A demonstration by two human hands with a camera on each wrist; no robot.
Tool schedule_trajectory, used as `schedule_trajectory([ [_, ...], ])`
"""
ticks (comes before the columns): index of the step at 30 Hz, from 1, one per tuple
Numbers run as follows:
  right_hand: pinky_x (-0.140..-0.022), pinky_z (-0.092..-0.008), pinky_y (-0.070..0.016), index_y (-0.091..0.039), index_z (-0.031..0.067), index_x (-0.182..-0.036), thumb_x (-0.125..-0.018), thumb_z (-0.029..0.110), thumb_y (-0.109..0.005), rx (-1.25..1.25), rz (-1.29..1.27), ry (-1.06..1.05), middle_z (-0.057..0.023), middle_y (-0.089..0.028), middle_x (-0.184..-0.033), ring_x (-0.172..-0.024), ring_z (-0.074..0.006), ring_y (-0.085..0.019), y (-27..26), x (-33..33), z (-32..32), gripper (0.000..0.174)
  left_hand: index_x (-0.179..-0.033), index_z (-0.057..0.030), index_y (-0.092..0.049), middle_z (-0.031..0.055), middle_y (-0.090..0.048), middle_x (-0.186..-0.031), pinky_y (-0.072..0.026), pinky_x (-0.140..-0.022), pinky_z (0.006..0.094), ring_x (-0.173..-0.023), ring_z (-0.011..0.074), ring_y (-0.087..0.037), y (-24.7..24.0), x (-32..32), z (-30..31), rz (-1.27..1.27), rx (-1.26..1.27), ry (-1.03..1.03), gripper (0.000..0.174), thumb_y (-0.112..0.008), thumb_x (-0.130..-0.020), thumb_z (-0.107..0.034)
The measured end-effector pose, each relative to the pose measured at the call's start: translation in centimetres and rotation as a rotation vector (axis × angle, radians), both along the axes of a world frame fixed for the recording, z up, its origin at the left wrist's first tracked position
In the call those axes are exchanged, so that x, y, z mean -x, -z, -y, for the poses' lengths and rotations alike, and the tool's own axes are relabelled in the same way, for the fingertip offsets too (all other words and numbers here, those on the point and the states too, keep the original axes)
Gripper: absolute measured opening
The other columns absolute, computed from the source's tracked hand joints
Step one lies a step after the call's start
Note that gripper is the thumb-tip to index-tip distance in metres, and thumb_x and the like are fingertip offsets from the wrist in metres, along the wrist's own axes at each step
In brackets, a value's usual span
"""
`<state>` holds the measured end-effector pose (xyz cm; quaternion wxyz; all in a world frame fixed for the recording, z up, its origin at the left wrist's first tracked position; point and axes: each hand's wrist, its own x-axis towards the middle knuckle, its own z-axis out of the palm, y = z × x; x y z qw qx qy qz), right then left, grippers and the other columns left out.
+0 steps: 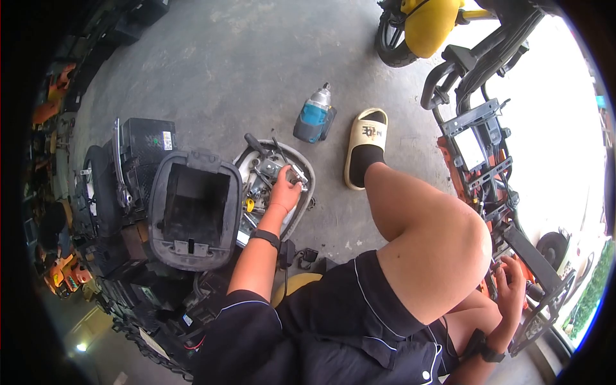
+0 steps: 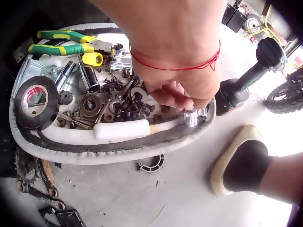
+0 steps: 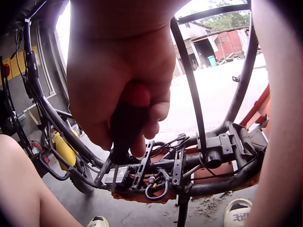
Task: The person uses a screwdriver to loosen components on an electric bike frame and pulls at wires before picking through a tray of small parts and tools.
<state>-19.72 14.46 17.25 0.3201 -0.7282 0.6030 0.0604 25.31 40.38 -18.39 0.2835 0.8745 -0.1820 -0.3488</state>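
My left hand (image 1: 285, 187) reaches into a white tray (image 1: 309, 168) of tools and hardware on the floor. In the left wrist view its curled fingers (image 2: 173, 97) dig among black bolts (image 2: 125, 104) and close round a chrome socket (image 2: 190, 117) at the tray rim (image 2: 94, 153). My right hand (image 1: 510, 282) is low at the right, against the stripped scooter frame (image 1: 487, 173). There it grips a dark tool handle (image 3: 124, 137) with a red end, pointed down at the frame's wiring and brackets (image 3: 161, 175).
The tray also holds green-handled pliers (image 2: 61, 42) and a black tape roll (image 2: 35, 101). A blue impact wrench (image 1: 314, 115) lies beyond it. My slippered foot (image 1: 366, 138) stands beside it. A black seat bucket (image 1: 192, 208) sits to the left, a yellow scooter (image 1: 423, 25) ahead.
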Motion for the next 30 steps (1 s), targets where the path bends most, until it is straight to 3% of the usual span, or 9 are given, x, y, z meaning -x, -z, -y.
schedule_trajectory([
  [4,-0.071,-0.0267,-0.0447,-0.059,0.0003,-0.119,-0.095,0.009,-0.059,0.024,-0.014,0.000,-0.0045,-0.059,-0.084,-0.078,-0.0116,-0.054,0.2,-0.4,-0.1,0.025,-0.131,-0.0135,-0.048,0.0096,-0.067,-0.078,-0.0515,-0.074,0.0385,-0.075,0.0260,-0.065,-1.0,0.4,0.0,0.018,-0.047,-0.026,0.054,-0.073,-0.083,-0.015],
  [9,-0.070,-0.0271,-0.0445,-0.059,0.0001,-0.117,-0.095,0.008,-0.059,0.029,-0.029,-0.031,-0.0052,-0.058,-0.081,-0.076,-0.0121,-0.054,0.0,-0.9,0.0,0.024,-0.109,-0.0070,-0.061,0.0092,-0.066,-0.082,-0.0514,-0.070,0.0375,-0.073,0.0248,-0.064,-1.3,1.8,-1.5,0.141,0.090,0.055,0.029,-0.072,-0.084,-0.016],
  [12,-0.069,-0.0273,-0.0443,-0.058,0.0000,-0.117,-0.095,0.007,-0.058,0.022,-0.028,-0.035,-0.0052,-0.058,-0.080,-0.075,-0.0124,-0.053,-0.1,-1.2,-0.1,0.024,-0.102,-0.0049,-0.062,0.0097,-0.065,-0.086,-0.0515,-0.070,0.0370,-0.073,0.0239,-0.063,-0.6,2.8,-2.2,0.207,0.119,0.057,0.023,-0.072,-0.085,-0.016],
  [18,-0.069,-0.0291,-0.0449,-0.060,0.0019,-0.117,-0.093,0.010,-0.060,0.072,-0.076,-0.072,-0.0064,-0.057,-0.080,-0.073,-0.0147,-0.053,-0.1,-1.5,-0.1,0.026,-0.103,-0.0060,-0.062,0.0098,-0.064,-0.091,-0.0511,-0.075,0.0390,-0.083,0.0272,-0.064,-1.4,2.7,-1.3,0.170,0.141,0.003,0.023,-0.071,-0.083,-0.013],
  [28,-0.067,-0.0298,-0.0453,-0.061,0.0029,-0.116,-0.092,0.010,-0.060,0.080,-0.099,-0.075,-0.0070,-0.057,-0.079,-0.073,-0.0153,-0.053,-0.2,-1.5,0.0,0.026,-0.107,-0.0046,-0.062,0.0112,-0.066,-0.087,-0.0520,-0.073,0.0369,-0.079,0.0257,-0.065,0.6,1.2,0.3,0.208,0.114,-0.081,0.026,-0.071,-0.086,-0.017],
  [30,-0.067,-0.0295,-0.0452,-0.061,0.0029,-0.116,-0.091,0.010,-0.060,0.192,-0.184,-0.208,-0.0069,-0.058,-0.079,-0.073,-0.0149,-0.054,1.0,0.8,0.6,0.026,-0.108,-0.0055,-0.061,0.0108,-0.068,-0.085,-0.0520,-0.072,0.0375,-0.076,0.0254,-0.066,1.0,1.1,0.7,0.161,0.122,-0.185,0.027,-0.071,-0.087,-0.020],
])
